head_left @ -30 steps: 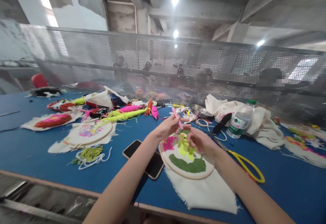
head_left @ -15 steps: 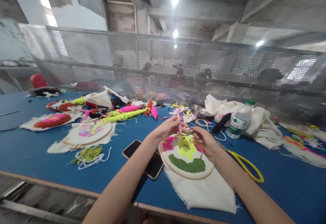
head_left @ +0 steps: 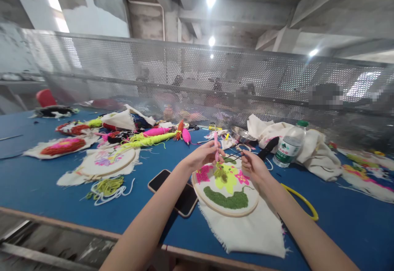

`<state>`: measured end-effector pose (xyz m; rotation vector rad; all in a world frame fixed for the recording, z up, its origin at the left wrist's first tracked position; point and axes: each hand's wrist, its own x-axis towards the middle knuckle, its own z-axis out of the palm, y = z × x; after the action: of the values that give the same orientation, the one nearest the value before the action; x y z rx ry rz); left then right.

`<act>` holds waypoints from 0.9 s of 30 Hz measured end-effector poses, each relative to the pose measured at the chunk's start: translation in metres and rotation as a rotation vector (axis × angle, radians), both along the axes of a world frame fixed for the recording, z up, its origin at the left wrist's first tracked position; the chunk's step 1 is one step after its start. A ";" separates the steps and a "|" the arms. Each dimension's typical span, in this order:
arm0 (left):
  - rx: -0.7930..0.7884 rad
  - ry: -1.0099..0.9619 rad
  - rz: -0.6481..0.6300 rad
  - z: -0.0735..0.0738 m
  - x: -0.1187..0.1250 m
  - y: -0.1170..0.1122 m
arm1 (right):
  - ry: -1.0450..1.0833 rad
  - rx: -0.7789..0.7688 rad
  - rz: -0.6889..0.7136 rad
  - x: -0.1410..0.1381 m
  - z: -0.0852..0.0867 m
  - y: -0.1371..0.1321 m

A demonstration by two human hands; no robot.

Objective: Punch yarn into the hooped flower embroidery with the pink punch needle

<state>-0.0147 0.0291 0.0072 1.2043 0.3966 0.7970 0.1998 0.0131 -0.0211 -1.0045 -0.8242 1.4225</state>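
My left hand (head_left: 203, 156) is closed around a pink punch needle (head_left: 216, 140), held upright with its thin metal tip pointing up. My right hand (head_left: 254, 167) pinches a dark strand (head_left: 233, 159), which looks like black yarn and stretches across to the punch needle. Whether it passes through the needle is too small to make out. Both hands are above an embroidery hoop (head_left: 226, 213) of white cloth. On the cloth are a yellow flower (head_left: 227, 184), pink flowers and a dark green leaf shape (head_left: 226, 199). A loose green yarn end lies at the hoop's right side.
Left of the hoop lies a phone (head_left: 187, 200), partly under my left forearm. Yellow-handled scissors (head_left: 303, 199) and a water bottle (head_left: 289, 145) are on the right. Another hooped piece (head_left: 111, 162), yarn bundles (head_left: 109, 185) and cloth pieces lie leftward. A perforated metal partition (head_left: 197, 74) stands behind.
My right hand has moved right, away from the punch needle, drawing the dark strand out between the hands. The pink flower under it now shows. My left hand has barely moved.
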 end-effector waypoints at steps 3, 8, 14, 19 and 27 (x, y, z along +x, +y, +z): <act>0.025 0.026 0.009 -0.001 -0.001 0.001 | -0.008 0.001 -0.002 0.000 -0.001 0.000; 0.135 0.142 0.064 0.002 -0.001 0.000 | -0.039 0.013 -0.009 0.002 -0.002 0.002; 0.421 0.444 0.413 0.005 0.003 -0.003 | -0.124 0.073 -0.064 0.009 -0.004 0.006; 0.720 0.808 0.781 0.003 -0.007 -0.003 | -0.281 0.142 -0.214 0.036 -0.007 0.016; 1.109 1.211 0.495 -0.011 0.007 -0.010 | -0.967 0.125 -0.278 0.064 -0.015 0.028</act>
<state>-0.0081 0.0193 -0.0039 2.6737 1.3861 0.5921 0.2641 0.0416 -0.0357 -1.6556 -1.3661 0.5821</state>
